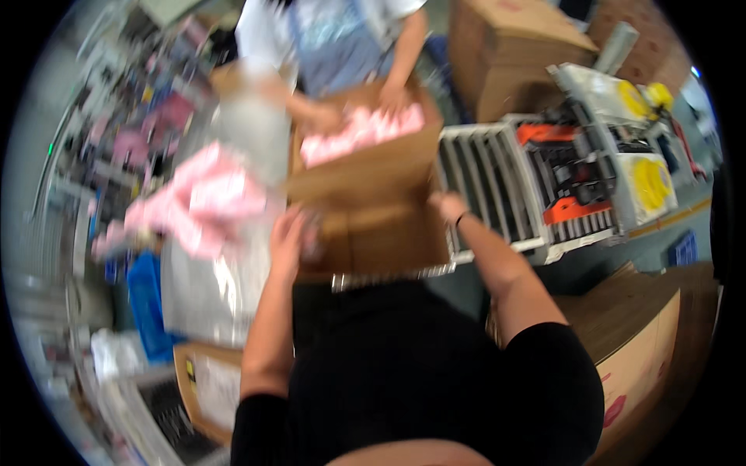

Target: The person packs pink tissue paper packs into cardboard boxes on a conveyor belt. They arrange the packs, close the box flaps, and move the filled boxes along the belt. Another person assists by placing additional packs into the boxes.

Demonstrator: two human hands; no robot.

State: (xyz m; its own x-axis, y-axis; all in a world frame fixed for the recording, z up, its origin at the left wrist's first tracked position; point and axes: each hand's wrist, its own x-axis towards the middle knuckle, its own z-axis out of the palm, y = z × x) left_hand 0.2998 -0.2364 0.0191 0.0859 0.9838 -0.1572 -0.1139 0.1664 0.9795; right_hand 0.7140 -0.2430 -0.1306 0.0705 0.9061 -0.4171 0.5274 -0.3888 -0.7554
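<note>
An open cardboard box point(365, 233) with its brown inside showing stands right in front of me. My left hand point(287, 237) is closed at its left wall, the fingers blurred; a pale, smeared patch beside them inside the box is too blurred to name. On the opposite side, my right hand point(448, 208), with a dark band at the wrist, grips the right wall. Just beyond, a second cardboard box part holds pink bagged items point(365, 130), and a co-worker's two hands point(395, 97) rest on these.
Left of the box, a pink bundle point(206, 198) lies on a shiny metal table point(194, 299). A roller conveyor point(486, 179) and an orange-and-black machine point(571, 171) stand at the right. A blue bin point(145, 303) and cardboard cartons point(641, 311) flank me.
</note>
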